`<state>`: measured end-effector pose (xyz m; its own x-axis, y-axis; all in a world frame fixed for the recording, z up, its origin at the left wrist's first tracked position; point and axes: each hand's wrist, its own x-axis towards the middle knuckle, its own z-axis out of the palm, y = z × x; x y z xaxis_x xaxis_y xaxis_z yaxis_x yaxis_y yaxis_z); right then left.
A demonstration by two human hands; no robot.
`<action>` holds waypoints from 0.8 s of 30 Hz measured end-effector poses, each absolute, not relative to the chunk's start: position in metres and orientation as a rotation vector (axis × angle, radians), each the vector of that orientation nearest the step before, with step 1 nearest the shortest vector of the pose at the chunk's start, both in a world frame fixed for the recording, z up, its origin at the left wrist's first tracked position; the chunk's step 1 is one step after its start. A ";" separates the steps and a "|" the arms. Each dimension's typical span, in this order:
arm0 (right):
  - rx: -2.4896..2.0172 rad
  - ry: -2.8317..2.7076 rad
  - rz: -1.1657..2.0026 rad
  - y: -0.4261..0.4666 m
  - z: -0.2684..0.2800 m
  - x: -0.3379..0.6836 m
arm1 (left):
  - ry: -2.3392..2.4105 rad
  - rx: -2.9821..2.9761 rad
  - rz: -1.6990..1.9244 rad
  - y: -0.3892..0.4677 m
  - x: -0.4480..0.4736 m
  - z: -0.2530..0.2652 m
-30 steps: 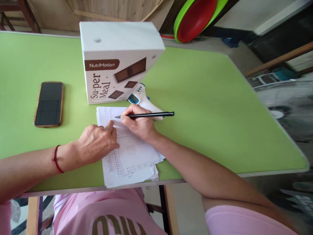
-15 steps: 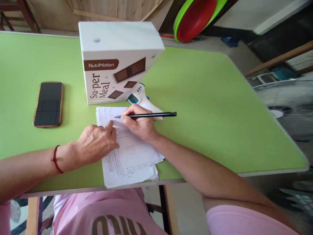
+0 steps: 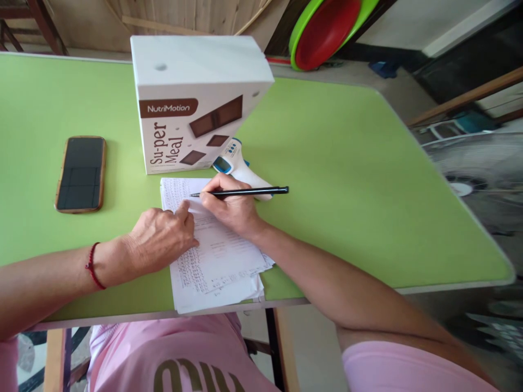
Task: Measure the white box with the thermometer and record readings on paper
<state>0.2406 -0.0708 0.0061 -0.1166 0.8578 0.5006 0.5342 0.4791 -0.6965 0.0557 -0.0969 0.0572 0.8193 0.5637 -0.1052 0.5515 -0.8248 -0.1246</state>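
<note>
My right hand point(image 3: 232, 209) is closed in a writing grip on a black pen point(image 3: 257, 191). The pen's tip meets the upper part of a stack of paper sheets point(image 3: 229, 250) covered in rows of small handwriting. On the left edge of the sheets rests my left hand point(image 3: 161, 237), a red cord bracelet at its wrist. Its index finger and thumb are apart, the other fingers bent, and it holds nothing. Just behind my right hand lies a white and blue handheld thermometer point(image 3: 241, 169), partly hidden by the hand and the pen.
A white NutriMotion box point(image 3: 200, 109) stands upright behind the sheets. On the left lies a phone point(image 3: 81, 174) in a brown case. The green table point(image 3: 347, 190) has a pale edge. A fan point(image 3: 469, 179) stands beyond the right side, and green and red basins point(image 3: 327, 32) lean behind.
The pen has shifted slightly to the left along with my right hand, its tip still at the paper. My left hand stays where it was.
</note>
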 end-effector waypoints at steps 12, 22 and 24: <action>-1.255 -1.766 0.512 -0.072 0.011 0.239 | -0.910 -2.944 0.228 -0.096 0.056 0.060; -1.248 -1.723 0.429 -0.074 0.010 0.243 | -0.909 -2.938 0.162 -0.096 0.055 0.057; -1.235 -1.776 0.350 -0.075 0.011 0.245 | -0.920 -2.933 0.218 -0.097 0.055 0.058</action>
<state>0.2448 -0.0746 0.0114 -0.0794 0.8523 0.5171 0.5923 0.4576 -0.6632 0.0549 -0.0965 0.0579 0.8118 0.5721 -0.1169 0.5637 -0.8200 -0.0991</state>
